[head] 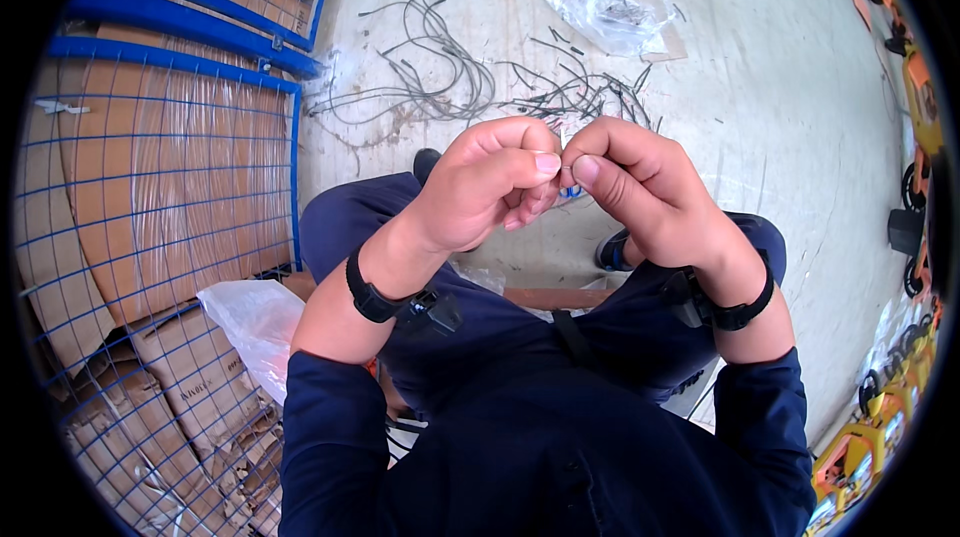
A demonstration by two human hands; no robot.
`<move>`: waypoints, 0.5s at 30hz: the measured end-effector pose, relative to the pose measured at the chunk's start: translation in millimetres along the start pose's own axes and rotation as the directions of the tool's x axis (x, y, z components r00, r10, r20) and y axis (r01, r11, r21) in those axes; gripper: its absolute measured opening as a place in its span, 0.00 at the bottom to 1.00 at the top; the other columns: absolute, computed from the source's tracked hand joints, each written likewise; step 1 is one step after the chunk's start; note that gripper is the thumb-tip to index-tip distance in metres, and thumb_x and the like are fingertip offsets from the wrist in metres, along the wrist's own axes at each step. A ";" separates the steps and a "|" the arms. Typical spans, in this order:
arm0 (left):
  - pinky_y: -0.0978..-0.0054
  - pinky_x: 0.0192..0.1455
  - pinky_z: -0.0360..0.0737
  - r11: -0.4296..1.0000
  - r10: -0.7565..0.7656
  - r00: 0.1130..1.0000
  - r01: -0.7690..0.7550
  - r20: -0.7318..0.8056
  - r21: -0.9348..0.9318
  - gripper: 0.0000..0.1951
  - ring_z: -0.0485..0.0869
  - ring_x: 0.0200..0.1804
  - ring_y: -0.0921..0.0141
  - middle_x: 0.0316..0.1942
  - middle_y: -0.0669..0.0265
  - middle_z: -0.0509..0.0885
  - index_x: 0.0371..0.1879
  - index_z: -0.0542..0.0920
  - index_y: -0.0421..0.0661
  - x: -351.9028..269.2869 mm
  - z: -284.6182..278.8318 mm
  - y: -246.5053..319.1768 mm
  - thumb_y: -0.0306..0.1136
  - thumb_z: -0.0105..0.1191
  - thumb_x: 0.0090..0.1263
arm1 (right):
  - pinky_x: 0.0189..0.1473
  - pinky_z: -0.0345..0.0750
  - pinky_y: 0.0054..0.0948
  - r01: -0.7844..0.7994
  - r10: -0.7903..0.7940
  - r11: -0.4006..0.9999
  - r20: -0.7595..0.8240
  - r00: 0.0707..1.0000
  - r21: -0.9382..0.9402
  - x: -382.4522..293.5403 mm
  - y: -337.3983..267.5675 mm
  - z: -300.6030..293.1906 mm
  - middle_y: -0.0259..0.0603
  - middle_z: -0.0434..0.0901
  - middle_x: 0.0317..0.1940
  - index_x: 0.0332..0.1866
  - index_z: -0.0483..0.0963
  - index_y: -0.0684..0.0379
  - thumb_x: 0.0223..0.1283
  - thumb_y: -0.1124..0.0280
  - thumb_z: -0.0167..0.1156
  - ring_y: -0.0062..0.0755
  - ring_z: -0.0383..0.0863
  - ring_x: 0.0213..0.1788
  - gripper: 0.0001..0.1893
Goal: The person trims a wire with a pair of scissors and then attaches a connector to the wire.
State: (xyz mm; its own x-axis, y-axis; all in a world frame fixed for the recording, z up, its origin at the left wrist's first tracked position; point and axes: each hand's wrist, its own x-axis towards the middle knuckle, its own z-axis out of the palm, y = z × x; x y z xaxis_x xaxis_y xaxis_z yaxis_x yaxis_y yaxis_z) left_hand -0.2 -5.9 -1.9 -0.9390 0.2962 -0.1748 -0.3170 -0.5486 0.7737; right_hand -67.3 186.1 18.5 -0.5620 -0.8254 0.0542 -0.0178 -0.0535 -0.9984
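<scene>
Both hands are raised over the gap between my knees, their fingertips almost touching. My left hand (499,181) pinches between thumb and forefinger something small that its fingers mostly hide. Thumb and forefinger of my right hand (634,184) close on the end of a short thin piece (566,168), perhaps a wire, that bridges the small gap between the hands. Just below the fingertips a blue looped item (571,192) shows, partly covered. Beyond the hands, a tangle of short dark cables (592,91) lies on the concrete floor, beside a loose bundle of longer grey cables (450,79).
A clear plastic bag (615,8) with small parts lies on the floor ahead. At left stands a blue wire-mesh cage (296,162) with cardboard boxes (202,169) inside. A whitish plastic bag (259,327) is near my left elbow. Yellow and orange equipment (851,462) lines the right edge.
</scene>
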 end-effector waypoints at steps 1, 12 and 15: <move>0.83 0.17 0.64 1.000 0.005 1.000 -0.005 0.002 -0.009 0.12 0.69 0.19 0.77 0.22 0.65 0.75 0.23 0.70 0.43 0.0 0.0 -0.3 0.32 0.50 0.70 | 0.47 0.74 0.25 -0.031 0.030 0.998 0.010 0.999 0.052 0.1 -1.1 -0.8 0.37 0.80 0.34 0.42 0.74 0.65 0.73 0.72 0.50 0.23 0.77 0.41 0.08; 0.84 0.18 0.63 0.999 0.021 1.000 -0.021 -0.009 -0.041 0.13 0.69 0.20 0.78 0.22 0.63 0.75 0.22 0.69 0.44 -0.8 -1.0 -2.1 0.32 0.48 0.71 | 0.21 0.54 0.17 -0.234 0.208 0.864 0.107 0.972 0.446 1.4 7.4 -2.1 0.24 0.65 0.18 0.40 0.73 0.61 0.75 0.65 0.49 0.11 0.55 0.19 0.11; 0.84 0.18 0.63 0.998 0.051 0.999 -0.051 -0.006 -0.034 0.13 0.68 0.19 0.78 0.22 0.63 0.74 0.22 0.69 0.43 -1.6 -0.8 -2.2 0.32 0.47 0.71 | 0.20 0.53 0.19 -0.256 0.212 0.805 0.144 0.967 0.536 2.7 10.3 -1.3 0.23 0.60 0.17 0.40 0.73 0.60 0.75 0.64 0.47 0.13 0.52 0.17 0.12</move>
State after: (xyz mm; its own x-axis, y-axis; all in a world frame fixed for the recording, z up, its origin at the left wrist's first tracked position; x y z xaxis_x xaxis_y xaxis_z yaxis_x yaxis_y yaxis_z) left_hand 1.9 -5.9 -3.8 -0.9547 0.2634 -0.1385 -0.2729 -0.5891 0.7606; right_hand -70.0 184.1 8.3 -0.4278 -0.8901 -0.1570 0.5727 -0.1325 -0.8090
